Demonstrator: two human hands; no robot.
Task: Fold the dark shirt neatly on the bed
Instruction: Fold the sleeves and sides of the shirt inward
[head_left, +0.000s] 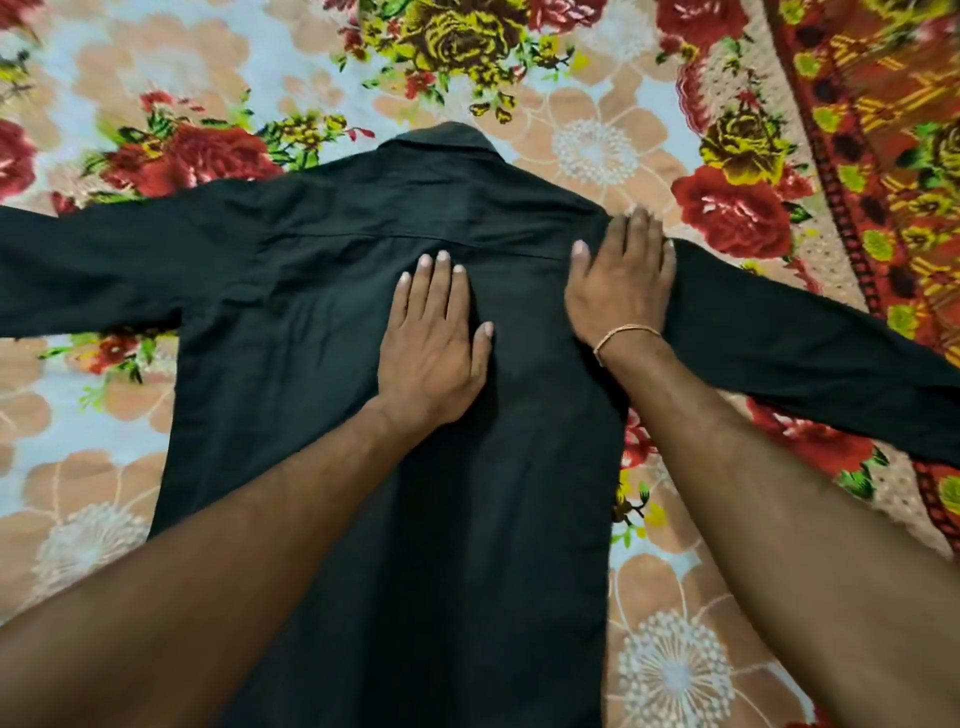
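The dark shirt (311, 322) lies flat on the bed, back side up, collar pointing away from me and both long sleeves spread out to the left and right. My left hand (434, 343) rests palm down on the middle of the shirt's back, fingers together and straight. My right hand (621, 283) lies flat on the right shoulder where the sleeve joins the body; a thin thread band circles its wrist. Neither hand grips the cloth. The shirt's lower hem is out of view below the frame.
The bed is covered with a flowered sheet (104, 441) in pale blue, peach and red. A red and yellow patterned blanket (883, 130) lies along the right side, under the end of the right sleeve.
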